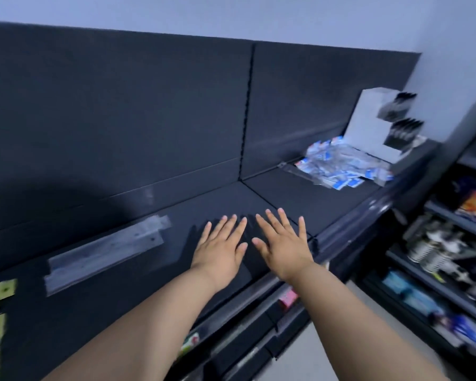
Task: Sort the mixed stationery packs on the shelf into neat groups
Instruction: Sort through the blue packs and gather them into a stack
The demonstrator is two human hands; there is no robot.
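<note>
Left hand point(222, 244) and right hand point(282, 243), side by side with fingers straight and spread, palms down over the dark shelf point(280, 199), holding nothing. Far right: heaped blue-and-white stationery packs point(341, 167) beside a white display box point(368, 125).

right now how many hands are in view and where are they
2. The left hand and right hand are side by side, flat with fingers spread, over the dark shelf. Both are empty and well apart from the pile of blue-and-white packs. None hidden.
</note>
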